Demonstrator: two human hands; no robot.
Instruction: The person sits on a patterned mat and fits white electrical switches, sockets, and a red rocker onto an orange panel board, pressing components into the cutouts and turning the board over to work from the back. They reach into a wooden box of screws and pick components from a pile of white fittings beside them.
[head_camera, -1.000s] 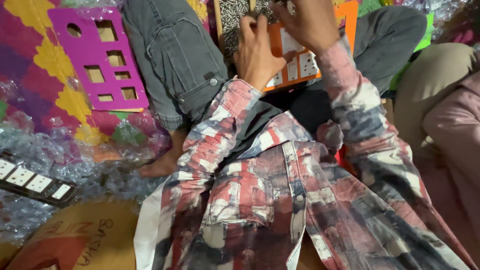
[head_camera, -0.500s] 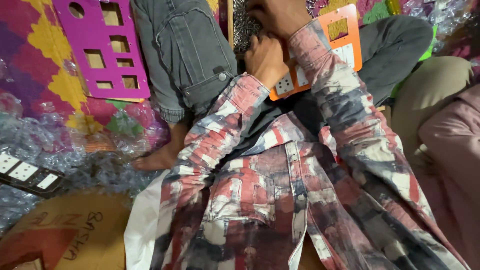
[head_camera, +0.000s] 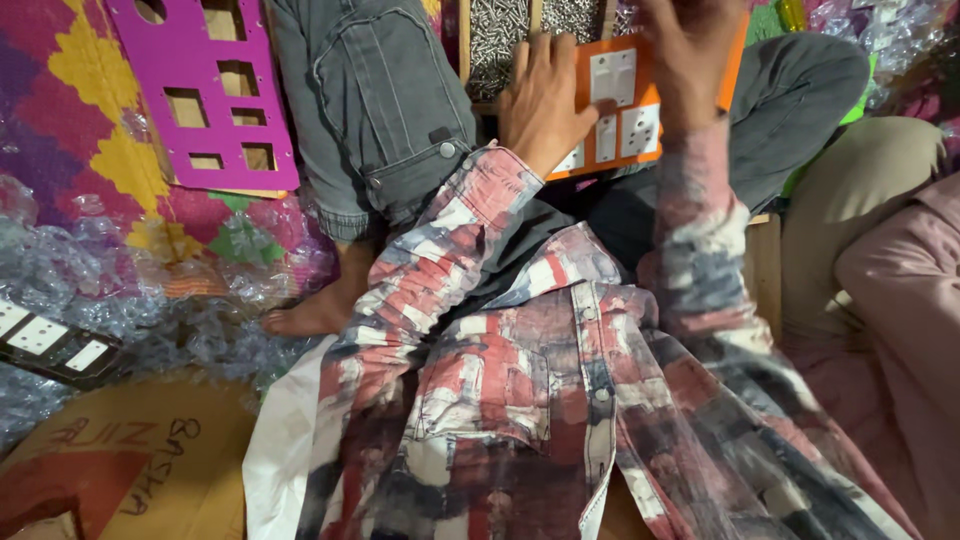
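Both patchwork-sleeved arms reach forward, the left hand (head_camera: 540, 95) lying flat with fingers spread, the right hand (head_camera: 690, 50) raised, blurred, fingers loosely open.

**Around the work spot**

A magenta panel with rectangular cut-outs (head_camera: 205, 95) lies on a patterned mat (head_camera: 70, 130). Clear bubble wrap (head_camera: 110, 310) spreads below it, near a dark switch plate (head_camera: 50, 345). A cardboard sheet (head_camera: 150, 465) sits lower left. A tray (head_camera: 500, 40) holds what may be screws.

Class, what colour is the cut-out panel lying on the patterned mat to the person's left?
Magenta-pink panel, with rectangular cut-outs; seen in the head view.
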